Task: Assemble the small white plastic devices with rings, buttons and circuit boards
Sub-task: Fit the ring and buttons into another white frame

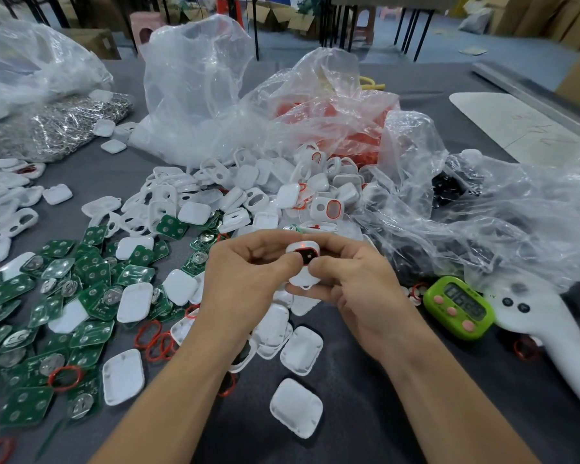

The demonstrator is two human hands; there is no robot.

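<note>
Both my hands hold one small white device [304, 259] above the grey table [375, 380]. It shows a black button ringed in red and a small red light near its top. My left hand [245, 279] grips its left side, thumb tip at the button. My right hand [355, 283] pinches its right side and bottom. Green circuit boards [64, 296] with coin cells lie scattered at the left. White shell halves [297, 410] lie in front and in a heap [248, 192] behind. Red rubber rings [153, 339] lie among them.
Crumpled clear plastic bags [195, 92] stand behind and to the right, one holding red parts [362, 128]. A bag of metal pieces [61, 125] lies far left. A green timer [457, 308] and a white handheld controller [543, 323] sit at the right.
</note>
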